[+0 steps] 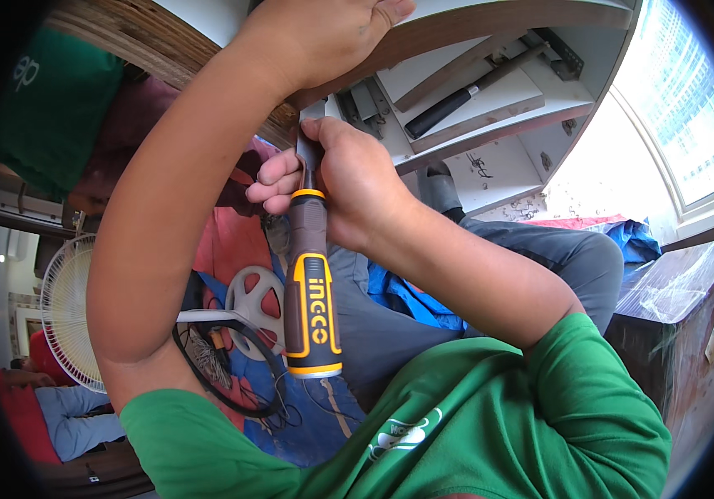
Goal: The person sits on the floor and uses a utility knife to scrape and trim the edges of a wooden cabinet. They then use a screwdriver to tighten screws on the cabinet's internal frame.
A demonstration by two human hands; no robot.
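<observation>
My right hand [361, 170] is closed around the metal blade of a chisel [314, 291], just beyond its neck. The thick dark handle with yellow bands points back toward my body. The blade's far end runs up to the brown wooden edge [432, 41] of a white cabinet panel and is partly hidden by my fingers. My left hand [324, 37] lies above it at that panel, its arm arching over from the left. Most of its fingers are cut off by the upper rim, so its grip does not show.
A white shelf [532, 96] holds a black-handled tool [440, 112] and wood strips. At left stand a fan [70, 316] and a person in red with blue jeans [82, 420]; another green garment [57, 108] shows above. Cables [240, 399] lie on blue sheeting. A plastic-wrapped panel [673, 308] stands right.
</observation>
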